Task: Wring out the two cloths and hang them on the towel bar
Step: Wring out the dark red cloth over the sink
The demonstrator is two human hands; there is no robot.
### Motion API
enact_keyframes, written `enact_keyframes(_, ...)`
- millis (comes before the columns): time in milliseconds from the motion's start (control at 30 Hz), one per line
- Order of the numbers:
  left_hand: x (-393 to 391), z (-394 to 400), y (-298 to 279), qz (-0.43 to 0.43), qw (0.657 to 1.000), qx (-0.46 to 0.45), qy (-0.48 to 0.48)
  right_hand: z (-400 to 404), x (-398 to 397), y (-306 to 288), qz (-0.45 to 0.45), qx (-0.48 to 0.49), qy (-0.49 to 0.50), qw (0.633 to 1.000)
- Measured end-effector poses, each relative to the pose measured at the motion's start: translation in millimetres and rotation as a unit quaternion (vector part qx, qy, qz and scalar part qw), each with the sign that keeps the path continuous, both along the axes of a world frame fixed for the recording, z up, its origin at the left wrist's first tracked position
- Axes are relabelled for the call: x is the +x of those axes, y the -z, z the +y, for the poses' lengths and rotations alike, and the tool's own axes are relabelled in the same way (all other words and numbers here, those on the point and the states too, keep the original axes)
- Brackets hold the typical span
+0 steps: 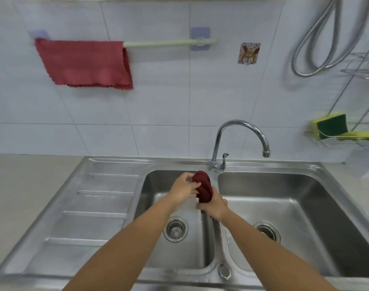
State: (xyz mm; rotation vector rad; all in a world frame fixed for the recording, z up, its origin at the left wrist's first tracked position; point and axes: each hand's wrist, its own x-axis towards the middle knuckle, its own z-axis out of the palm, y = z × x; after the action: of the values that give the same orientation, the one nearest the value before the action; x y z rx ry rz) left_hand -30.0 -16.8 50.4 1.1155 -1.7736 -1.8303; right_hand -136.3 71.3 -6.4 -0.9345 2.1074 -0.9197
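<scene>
A dark red cloth [203,188] is twisted into a tight roll above the divider between the two sink bowls. My left hand [183,191] grips its upper end and my right hand [213,205] grips its lower end. A lighter red cloth [85,64] hangs spread out over the left half of the pale green towel bar [168,43] on the tiled wall. The right half of the bar is bare.
The steel double sink [284,169] has a drainboard [99,206] on its left. A curved tap [240,131] rises behind the divider. A wire rack with sponges [332,127] and a shower hose [317,45] hang on the right wall. A sticker hook [249,53] sits right of the bar.
</scene>
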Motion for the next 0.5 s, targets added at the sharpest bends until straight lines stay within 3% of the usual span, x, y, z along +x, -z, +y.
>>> enact_keyframes(100,14.7,-1.8,-8.7,-0.011,0.999,-0.003,-0.032,-10.9,6.8,-2.7,-0.088,-0.042,0.038,0.995)
enact_keyframes(300,58.4,-13.2,10.4,-0.140,0.980,-0.124,-0.071,-31.6,14.1,-6.8,-0.118,-0.055,0.017,0.991)
enact_keyframes(400,73.4,-14.3,21.9,-0.145,0.982,-0.101,-0.068,-38.8,24.4,-18.4,-0.157,-0.074,-0.012,0.985)
enact_keyframes(500,83.5,-17.7,25.1,-0.129,0.990,-0.057,-0.017,-49.1,32.6,-23.5,-0.261,-0.053,-0.037,0.963)
